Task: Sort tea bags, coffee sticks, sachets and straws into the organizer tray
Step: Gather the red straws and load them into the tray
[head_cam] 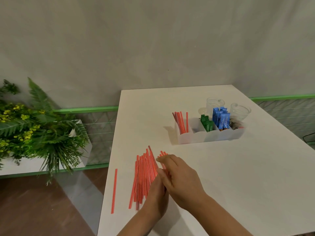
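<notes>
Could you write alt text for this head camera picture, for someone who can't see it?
Two hands, left hand and right hand, gather a pile of red straws on a white table. Behind stands an organizer tray holding straws and packets.

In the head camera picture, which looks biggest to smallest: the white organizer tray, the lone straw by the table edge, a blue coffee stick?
1. Organizer tray, widest.
2. Lone straw; it lies nearer the camera, so its true rank against the tray is unsure.
3. Blue coffee stick, smallest.

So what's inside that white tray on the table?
From left in the tray: red straws, an apparently empty slot, green packets, blue coffee sticks, and something dark at the right end. The frosted wall hides their bottoms.
</notes>
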